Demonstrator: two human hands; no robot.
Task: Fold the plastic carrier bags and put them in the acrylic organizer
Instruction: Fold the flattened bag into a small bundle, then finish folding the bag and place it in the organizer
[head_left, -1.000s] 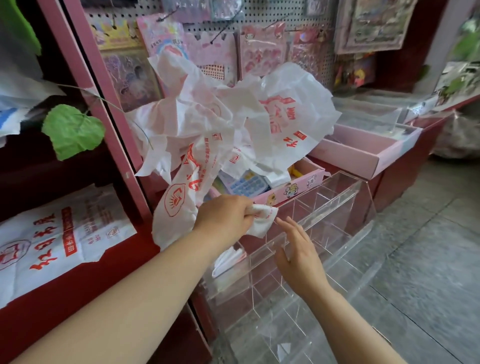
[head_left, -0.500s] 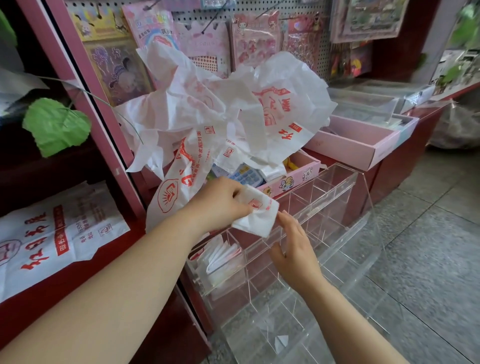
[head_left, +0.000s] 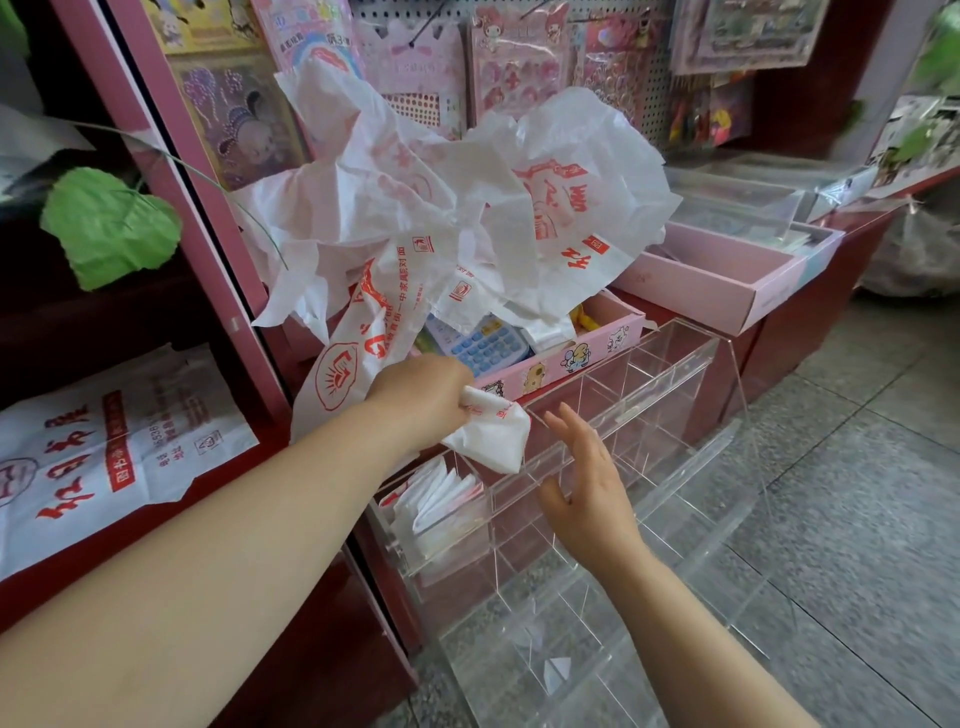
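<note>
My left hand (head_left: 421, 397) grips a small folded white carrier bag (head_left: 491, 434) with red print, held just above the clear acrylic organizer (head_left: 670, 364). My right hand (head_left: 587, 483) is open, fingers straight, resting against the organizer's front wall. The organizer's leftmost compartment holds several folded bags (head_left: 436, 501) standing on edge. A heap of crumpled white bags (head_left: 457, 218) with red lettering lies behind, over a pink box.
A pink cartoon-printed box (head_left: 561, 358) with a blue calculator (head_left: 485, 345) sits behind the organizer. A flat bag (head_left: 109, 441) lies on the red shelf at left. Pink trays (head_left: 727, 280) stand at right. A pegboard of stickers is behind; grey tiled floor lies at right.
My left hand carried the folded bag down and slightly right over the organizer. My right hand stayed at the organizer's front wall, fingers opening a little.
</note>
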